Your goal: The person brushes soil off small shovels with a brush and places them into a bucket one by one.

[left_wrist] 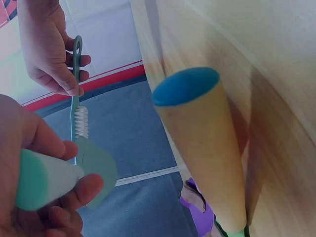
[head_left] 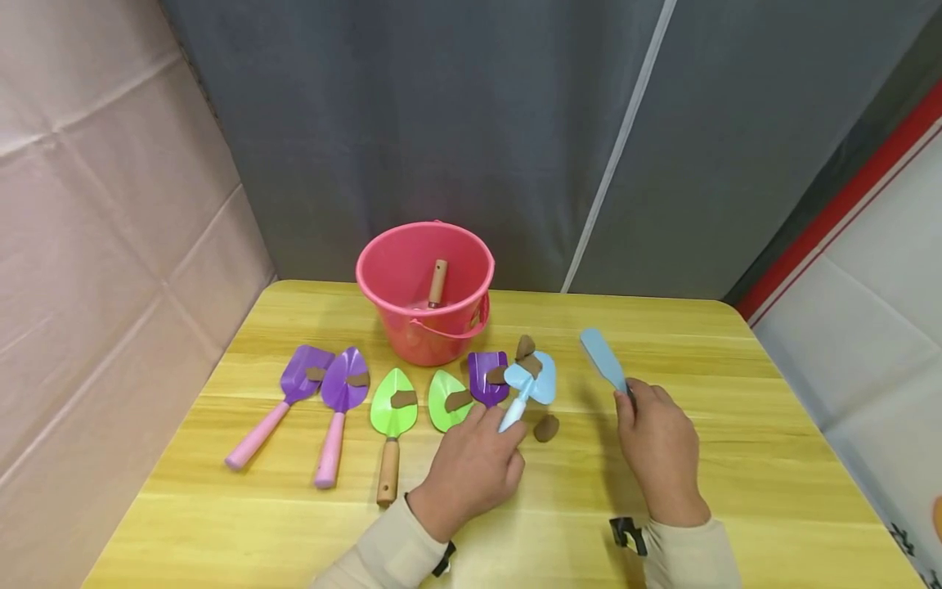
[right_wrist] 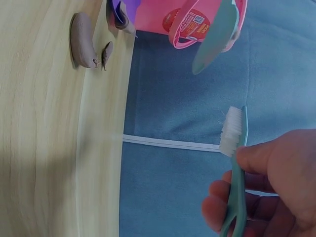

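Left hand [head_left: 471,468]: knuckles up, fingers pinch the trowel [head_left: 546,383], angled toward one o'clock.
Right hand [head_left: 661,450]: fingers curl round the brush [head_left: 603,360], angled toward eleven o'clock.

Glossy plastic is pretty clearly seen on the pink bucket [head_left: 427,339], around 11 o'clock on the table [head_left: 758,491], whose wood-look top is given a soft sheen. On the blue trowel [head_left: 546,383] at 1, a smooth, painted-looking finish can be spotted. The green trowel [head_left: 392,415] at 9 is finished shiny, its handle [head_left: 388,468] left like bare wood. Smooth plastic is shown by the brush [head_left: 605,360] at 2. Matt cloth is used for the curtain [head_left: 441,123] at 12.
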Motion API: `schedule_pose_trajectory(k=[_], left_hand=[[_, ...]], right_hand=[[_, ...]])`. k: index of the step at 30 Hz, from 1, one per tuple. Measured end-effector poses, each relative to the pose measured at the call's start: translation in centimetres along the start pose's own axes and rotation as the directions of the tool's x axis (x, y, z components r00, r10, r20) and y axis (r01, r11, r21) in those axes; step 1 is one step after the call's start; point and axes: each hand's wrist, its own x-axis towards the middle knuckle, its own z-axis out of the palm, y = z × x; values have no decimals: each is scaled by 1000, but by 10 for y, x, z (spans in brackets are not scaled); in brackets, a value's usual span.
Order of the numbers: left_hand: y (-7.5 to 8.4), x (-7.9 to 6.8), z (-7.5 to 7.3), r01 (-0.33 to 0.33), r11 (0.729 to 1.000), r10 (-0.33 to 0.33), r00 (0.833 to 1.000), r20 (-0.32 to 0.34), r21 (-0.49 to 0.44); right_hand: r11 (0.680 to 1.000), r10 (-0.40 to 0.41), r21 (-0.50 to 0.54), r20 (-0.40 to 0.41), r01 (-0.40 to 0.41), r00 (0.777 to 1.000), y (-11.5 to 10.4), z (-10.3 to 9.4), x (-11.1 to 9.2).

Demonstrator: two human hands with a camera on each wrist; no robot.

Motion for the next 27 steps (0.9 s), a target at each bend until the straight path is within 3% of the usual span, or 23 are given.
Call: schedule_pose_trajectory(k=[5,13,21,27], left_hand=[[0,2,-1,-26,1000,25,1000,17,13],[3,2,-2,-26,999,28,992,120,-19],[5,2,0,-3,1000,3,999,54,8],[5,1,2,6,999,-7,1000,27,49]], right_hand=[[1000,-15,0,7,15,1000,-1,0,1],[999,-38,14,20,38,999,-3,1,2],[999,-48,10,24,48,999,-3,0,2],[990,-141,45,100,137,985,-9,-4,3]])
